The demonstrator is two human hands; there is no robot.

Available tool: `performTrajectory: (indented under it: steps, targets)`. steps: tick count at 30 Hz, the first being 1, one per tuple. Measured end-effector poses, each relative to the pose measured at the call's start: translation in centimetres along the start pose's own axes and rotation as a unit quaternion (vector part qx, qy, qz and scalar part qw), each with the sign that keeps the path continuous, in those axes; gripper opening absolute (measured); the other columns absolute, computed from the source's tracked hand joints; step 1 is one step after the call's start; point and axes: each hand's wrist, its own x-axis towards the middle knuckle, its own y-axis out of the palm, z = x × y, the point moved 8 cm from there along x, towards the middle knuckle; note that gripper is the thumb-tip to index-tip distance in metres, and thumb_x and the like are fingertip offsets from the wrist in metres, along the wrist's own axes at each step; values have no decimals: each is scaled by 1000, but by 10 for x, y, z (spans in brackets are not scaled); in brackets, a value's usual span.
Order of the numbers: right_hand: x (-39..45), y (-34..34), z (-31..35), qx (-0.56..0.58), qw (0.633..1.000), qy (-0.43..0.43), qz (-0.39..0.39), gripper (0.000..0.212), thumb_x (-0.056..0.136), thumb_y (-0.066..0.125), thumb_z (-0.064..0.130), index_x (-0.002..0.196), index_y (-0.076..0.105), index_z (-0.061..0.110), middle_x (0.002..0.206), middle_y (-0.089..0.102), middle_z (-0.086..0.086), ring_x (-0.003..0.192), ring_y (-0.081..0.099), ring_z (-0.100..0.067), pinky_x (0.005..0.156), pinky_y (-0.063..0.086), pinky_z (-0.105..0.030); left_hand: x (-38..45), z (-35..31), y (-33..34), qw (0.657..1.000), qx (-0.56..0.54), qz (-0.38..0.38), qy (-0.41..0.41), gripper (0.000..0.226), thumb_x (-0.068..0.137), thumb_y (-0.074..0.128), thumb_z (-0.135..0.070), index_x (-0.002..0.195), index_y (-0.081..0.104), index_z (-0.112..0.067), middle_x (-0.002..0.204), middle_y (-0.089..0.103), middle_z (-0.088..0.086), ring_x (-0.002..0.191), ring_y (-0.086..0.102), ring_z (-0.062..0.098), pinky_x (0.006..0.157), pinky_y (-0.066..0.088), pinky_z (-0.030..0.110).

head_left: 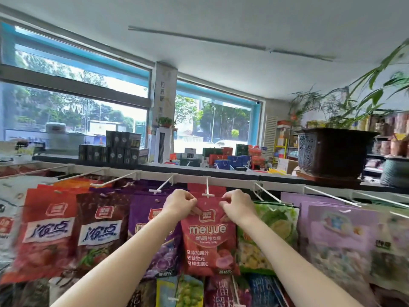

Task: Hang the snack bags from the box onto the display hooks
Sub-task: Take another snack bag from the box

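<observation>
Pinching the top edge of a red gummy bag (210, 238) with both hands — left hand (180, 202) closed on the upper left corner, right hand (236, 203) closed on the upper right — and holding it up just below the T-shaped tip of the white display hook (207, 191). Working, by the look of it, the threading step: bringing the bag's hang hole level with the hook tip, the hole itself being too small to make out. Keeping the bag upright and face-out, between the purple grape bag (155, 235) on one side and the green bag (265, 235) on the other, in front of more red packs on the same hook. Likely needing next a small lift and a push away from the body — sliding the header over the cross-tip and along the rod, then loosening both grips. Seeing no supply box anywhere in view.
</observation>
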Motion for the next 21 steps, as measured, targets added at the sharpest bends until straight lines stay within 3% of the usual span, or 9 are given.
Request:
performTrajectory:
  steps: [4,7,9,11,13,15,16,18,21]
  targets:
    - [10,11,-12,4,1000,13,-10,20,91,54,22,101,70,15,94,74,-6,85,67,-18,78,51,-26,16,6,7,998,64,-7,20,23,93,49,-15,78,67,-16,66,72,-6,80,69,13,86,54,35]
    - [11,18,-16,18,999,19,-35,21,92,54,21,103,71,14,98,73,-5,84,64,-19,65,43,-22,22,11,9,996,84,-18,28,20,93,48,-15,90,68,-13,77,74,0,85,68,17,87,53,36]
    - [13,21,-19,41,997,34,-52,23,93,53,19,106,70,11,104,71,-7,92,64,-21,66,38,-19,24,10,10,992,110,-32,50,22,92,47,-14,104,66,-13,90,74,3,92,66,20,87,52,36]
    - [13,23,-22,55,996,44,-61,26,94,50,14,114,66,9,113,68,-9,104,61,-23,71,39,-19,21,8,16,983,158,-21,91,36,91,48,-12,127,52,-16,105,70,7,98,64,24,87,52,37]
    - [7,27,-25,48,997,38,-50,33,93,46,6,124,58,8,123,61,-12,115,54,-25,85,40,-22,9,11,31,961,231,28,150,64,91,48,-11,147,20,-21,108,68,10,94,65,26,83,53,39]
    - [-4,33,-27,21,999,22,-13,44,91,43,-1,134,46,9,131,49,-14,124,45,-27,98,38,-28,-12,21,49,927,308,75,202,80,90,46,-11,149,-7,-23,112,63,12,91,62,25,80,52,37]
    - [-11,35,-29,3,1000,14,5,49,91,42,-3,138,41,10,135,43,-13,127,42,-27,101,36,-31,-22,28,57,914,329,85,222,83,89,46,-12,148,-11,-20,123,56,11,100,58,24,85,50,34]
    - [-22,32,-33,-27,1000,3,16,57,89,39,-7,143,33,12,144,32,-11,132,36,-28,106,34,-35,-38,38,65,903,342,72,248,78,88,45,-14,149,-3,-15,143,39,8,124,44,24,100,41,34]
    - [-40,15,-39,-55,998,-7,-11,57,88,37,-9,141,33,9,142,32,-8,127,40,-28,107,36,-37,-50,55,79,908,325,41,262,64,86,48,-14,145,24,-6,136,45,13,120,46,33,96,42,42]
